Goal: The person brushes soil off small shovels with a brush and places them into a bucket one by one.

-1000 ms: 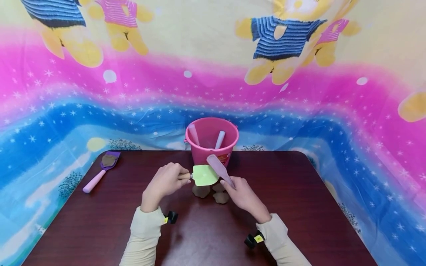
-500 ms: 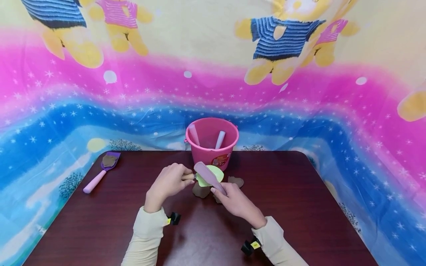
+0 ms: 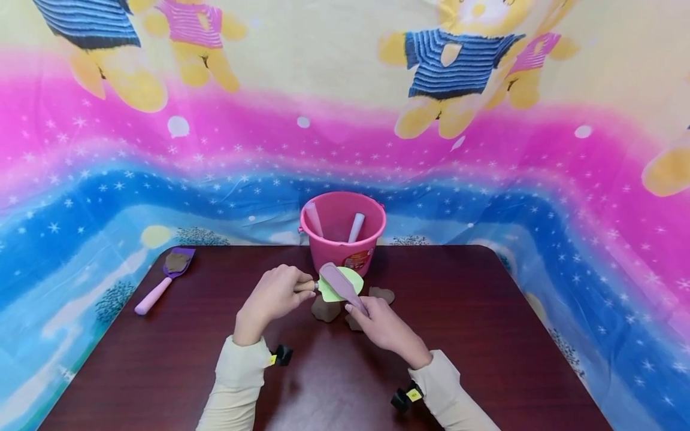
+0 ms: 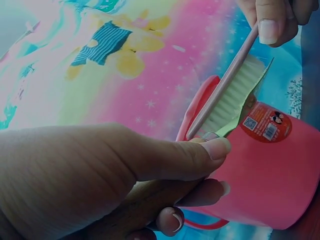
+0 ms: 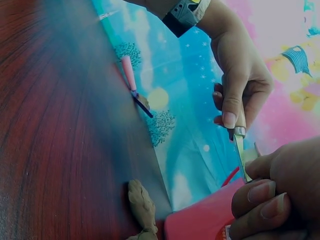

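Both hands are near each other but apart: the left hand [image 3: 275,290] is wrapped round the wooden handle of a green shovel [image 3: 354,279], and the right hand [image 3: 387,323] grips a mauve tool [image 3: 339,282] by its narrow end. The mauve tool crosses over the green blade, hiding its middle, and most of the wooden handle disappears inside the left fist. A pale ribbed band shows between blade and mauve edge in the left wrist view; it looks bristle-like but is hard to make out, and whether tool and blade touch cannot be told. That view cuts off the right hand at its top, while the right wrist view barely shows the mauve tool behind the fingers. Both tools sit between the hands, just before the pink bucket [image 3: 318,252] and above some brown lumps [image 3: 326,310], one partly covered by the right hand. Two pale handles [image 3: 356,227] lean inside the bucket, their lower ends out of sight. Off to the left, a purple scoop [image 3: 153,296] bears another lump on the table [image 3: 135,371].
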A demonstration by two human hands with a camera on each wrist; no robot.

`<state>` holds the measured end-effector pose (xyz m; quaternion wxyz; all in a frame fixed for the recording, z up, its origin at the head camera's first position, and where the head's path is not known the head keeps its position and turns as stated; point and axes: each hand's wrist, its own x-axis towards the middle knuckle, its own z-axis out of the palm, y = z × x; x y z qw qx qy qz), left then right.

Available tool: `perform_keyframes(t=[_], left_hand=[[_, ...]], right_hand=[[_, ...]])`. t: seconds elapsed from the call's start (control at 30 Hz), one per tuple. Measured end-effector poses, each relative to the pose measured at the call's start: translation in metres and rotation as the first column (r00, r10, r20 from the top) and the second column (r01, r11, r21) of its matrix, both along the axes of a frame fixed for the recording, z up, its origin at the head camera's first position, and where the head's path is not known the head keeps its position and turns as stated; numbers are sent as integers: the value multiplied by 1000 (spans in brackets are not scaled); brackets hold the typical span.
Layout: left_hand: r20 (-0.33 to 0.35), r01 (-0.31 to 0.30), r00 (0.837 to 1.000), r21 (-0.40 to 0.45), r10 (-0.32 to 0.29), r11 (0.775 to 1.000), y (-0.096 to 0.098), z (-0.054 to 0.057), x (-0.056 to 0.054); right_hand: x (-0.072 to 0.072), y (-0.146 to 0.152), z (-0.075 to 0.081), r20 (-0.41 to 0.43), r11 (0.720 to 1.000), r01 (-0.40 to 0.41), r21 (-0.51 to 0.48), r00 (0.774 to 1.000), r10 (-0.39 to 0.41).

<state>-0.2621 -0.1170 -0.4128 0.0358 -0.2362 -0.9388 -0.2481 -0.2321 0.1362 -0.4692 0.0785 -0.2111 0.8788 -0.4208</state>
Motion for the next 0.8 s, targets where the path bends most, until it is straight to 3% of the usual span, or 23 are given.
perform_keyframes(t=[0.47, 0.8], left_hand=[[-54, 14, 998, -4, -14, 1000, -9, 0, -4], [-49, -12, 999, 12, 13, 1000, -15, 3, -2]], right_hand=[[-9, 11, 1, -130, 990, 134, 38, 983, -128], [-13, 21, 4, -33, 984, 179, 17, 983, -178]])
